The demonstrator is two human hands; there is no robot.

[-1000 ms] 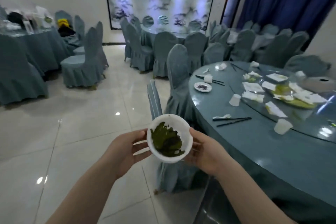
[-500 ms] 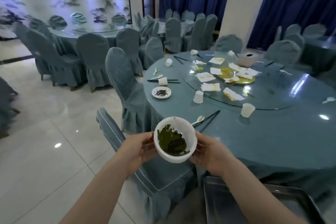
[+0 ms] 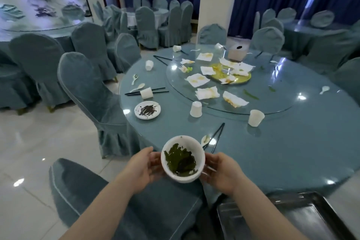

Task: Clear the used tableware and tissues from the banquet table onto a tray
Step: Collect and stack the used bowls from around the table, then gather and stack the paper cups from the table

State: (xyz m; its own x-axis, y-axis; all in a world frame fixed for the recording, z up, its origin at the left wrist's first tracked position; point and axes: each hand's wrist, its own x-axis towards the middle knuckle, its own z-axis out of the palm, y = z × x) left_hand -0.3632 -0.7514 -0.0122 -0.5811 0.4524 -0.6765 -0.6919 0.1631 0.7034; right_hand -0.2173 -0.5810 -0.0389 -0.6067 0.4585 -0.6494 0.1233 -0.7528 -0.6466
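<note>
The left hand (image 3: 138,167) and right hand (image 3: 222,171) clasp a white bowl (image 3: 183,159) of dark green leafy scraps from either side, at the near edge of the round bench (image 3: 272,152), the metal tray (image 3: 292,218) lying near right.

No legible text, label, brand, number or sign anywhere in view.
</note>
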